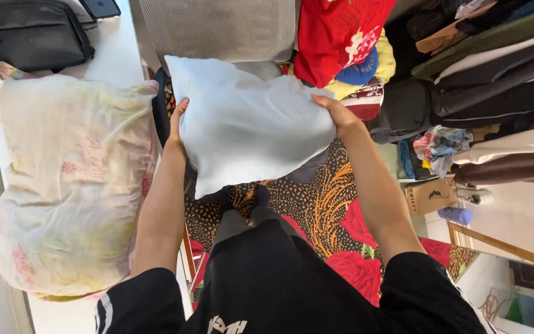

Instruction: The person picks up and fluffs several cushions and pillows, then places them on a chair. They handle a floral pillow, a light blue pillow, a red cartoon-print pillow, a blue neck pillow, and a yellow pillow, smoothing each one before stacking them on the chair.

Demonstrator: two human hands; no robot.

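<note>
A plain white pillow (245, 127) is held up in the air in front of the person, tilted so one corner points down toward the lap; it hangs over a blanket (326, 210) patterned with red roses and leopard spots, not touching it as far as the view tells. The left hand (177, 127) presses flat against the pillow's left edge, fingers spread along the side; the right hand (335, 114) closes over the right edge, thumb on the near face; each grip is grasping the pillow from opposite sides, squeezing it between them. It looks light and soft, likely to sag and dent wherever it is pinched, its smooth cloth a little slippery; the edges and corners, where the stuffing thins, seem the surest places to take hold.

Just to the left lies a larger pillow (72, 182) in a faded floral case, resting on a white surface (115, 59); a black bag (29, 34) sits at the surface's far end. Beyond the white pillow stands a grey mesh chair back (217, 28); to its right a heap of folded cloth (341, 40), red on top; further right, dark garments (495, 74) are stacked and hung, with a small cardboard box (431, 196) below them near the floor.
</note>
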